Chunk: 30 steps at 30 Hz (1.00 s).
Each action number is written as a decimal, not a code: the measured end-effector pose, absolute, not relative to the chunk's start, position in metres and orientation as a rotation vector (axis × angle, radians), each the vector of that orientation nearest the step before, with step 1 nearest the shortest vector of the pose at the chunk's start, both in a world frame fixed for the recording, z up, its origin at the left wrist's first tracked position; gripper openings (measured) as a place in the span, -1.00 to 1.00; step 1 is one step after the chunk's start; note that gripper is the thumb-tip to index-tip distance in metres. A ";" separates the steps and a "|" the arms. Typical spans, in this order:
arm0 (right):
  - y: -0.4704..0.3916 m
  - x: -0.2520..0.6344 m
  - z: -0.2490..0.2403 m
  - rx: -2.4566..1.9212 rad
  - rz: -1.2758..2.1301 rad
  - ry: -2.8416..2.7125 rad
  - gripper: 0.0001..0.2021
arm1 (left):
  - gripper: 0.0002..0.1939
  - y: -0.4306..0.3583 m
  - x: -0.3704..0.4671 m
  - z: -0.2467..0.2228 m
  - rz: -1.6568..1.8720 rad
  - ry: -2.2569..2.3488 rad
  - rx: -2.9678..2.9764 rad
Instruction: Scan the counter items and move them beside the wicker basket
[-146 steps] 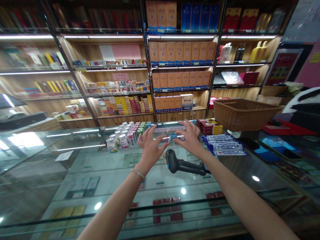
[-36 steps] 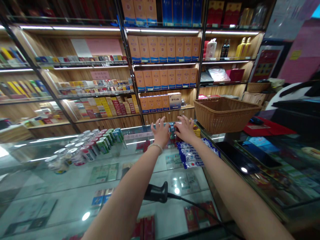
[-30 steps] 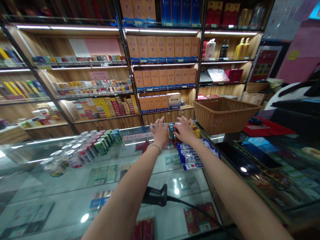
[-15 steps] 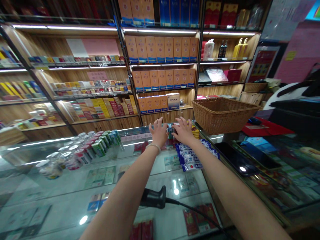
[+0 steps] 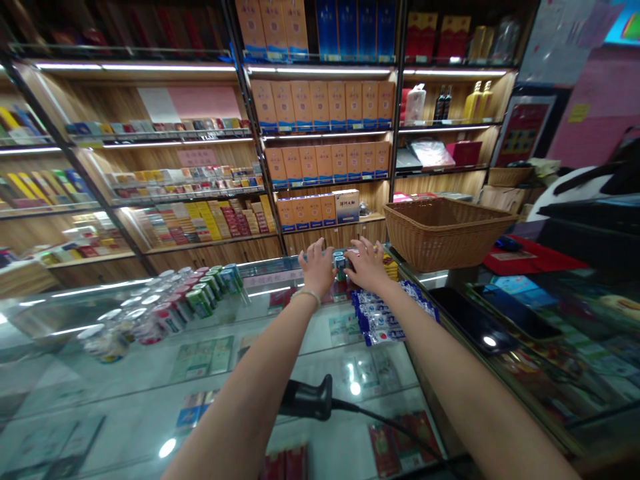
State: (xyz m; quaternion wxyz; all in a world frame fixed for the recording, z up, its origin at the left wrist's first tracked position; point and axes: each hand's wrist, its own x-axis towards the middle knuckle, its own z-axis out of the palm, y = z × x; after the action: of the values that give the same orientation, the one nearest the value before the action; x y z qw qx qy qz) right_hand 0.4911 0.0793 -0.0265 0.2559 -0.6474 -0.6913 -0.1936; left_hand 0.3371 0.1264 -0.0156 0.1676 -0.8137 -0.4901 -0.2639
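Observation:
Both arms reach forward over a glass counter. My left hand (image 5: 319, 270) has its fingers apart and curved, at the left side of some small cylindrical containers (image 5: 339, 261). On their right side is my right hand (image 5: 367, 267), palm down with spread, bent fingers. Whether the fingertips touch the containers cannot be made out. Blue-and-white snack packets (image 5: 379, 319) lie in a row, partly under my right wrist and forearm. Yellow packets (image 5: 391, 267) sit just beyond that hand. Nearer to me, a black handheld scanner (image 5: 310, 398) with a cable is partly covered by my left forearm.
Several rows of tubs and small cans (image 5: 167, 313) stand on the left of the glass counter (image 5: 220, 400). A wicker basket (image 5: 445, 237) stands at the right, near dark phones (image 5: 473, 320) and a red mat (image 5: 540, 267). Shelves of boxed goods (image 5: 327, 163) line the back wall.
The view has tilted up slightly. Both hands stay at nearly the same spot, and the containers between them show a little more clearly.

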 end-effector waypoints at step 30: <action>0.052 0.446 0.014 -1.715 -0.735 -1.826 -0.40 | -0.22 0.099 0.258 0.040 -0.632 -1.493 -2.316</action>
State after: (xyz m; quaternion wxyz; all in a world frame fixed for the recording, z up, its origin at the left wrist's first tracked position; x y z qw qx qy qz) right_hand 0.4456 0.0522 0.0140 0.2624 -0.6338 -0.6750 -0.2717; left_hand 0.2583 0.0988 0.0398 0.1567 -0.8092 -0.5214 -0.2209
